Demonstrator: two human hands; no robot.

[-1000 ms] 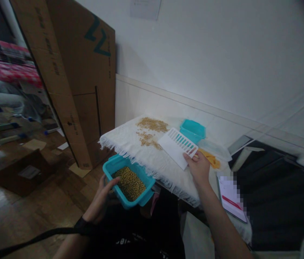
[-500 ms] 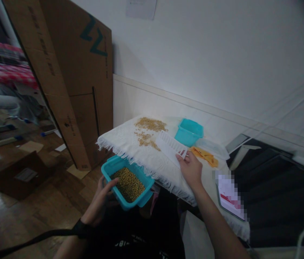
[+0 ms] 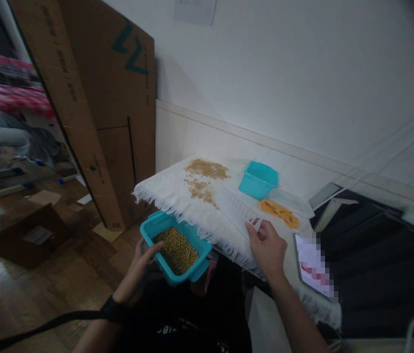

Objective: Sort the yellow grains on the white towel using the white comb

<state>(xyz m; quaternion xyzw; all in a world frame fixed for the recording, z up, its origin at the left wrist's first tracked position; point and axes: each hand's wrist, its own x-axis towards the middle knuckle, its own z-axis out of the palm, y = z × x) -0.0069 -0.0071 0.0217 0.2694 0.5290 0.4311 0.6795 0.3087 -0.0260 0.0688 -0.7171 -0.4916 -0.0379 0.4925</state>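
Observation:
My left hand [image 3: 142, 267] grips the near-left side of a teal plastic bin [image 3: 201, 250], its thumb over the rim. Soybeans [image 3: 177, 250] fill much of this bin, which I hold below the table's fringed front edge. In my right hand [image 3: 268, 243] is the near end of a white slotted plastic piece [image 3: 234, 203], pinched between thumb and fingers. It lies low over the white cloth [image 3: 166, 184], its far end close to a loose scatter of soybeans [image 3: 201, 190]. A larger patch of soybeans [image 3: 208, 168] spreads behind that.
A second teal bin [image 3: 258, 180] stands at the back by the wall. Beside it are a clear lid [image 3: 291, 202] and an orange cloth [image 3: 279, 212]. A phone [image 3: 313, 264] lies at the right. A tall cardboard box [image 3: 118, 98] rises at the left; a person's leg shows beyond.
My right hand has shifted slightly right and toward me with the slotted piece, which has turned a little. My left hand and the bin are almost where they were.

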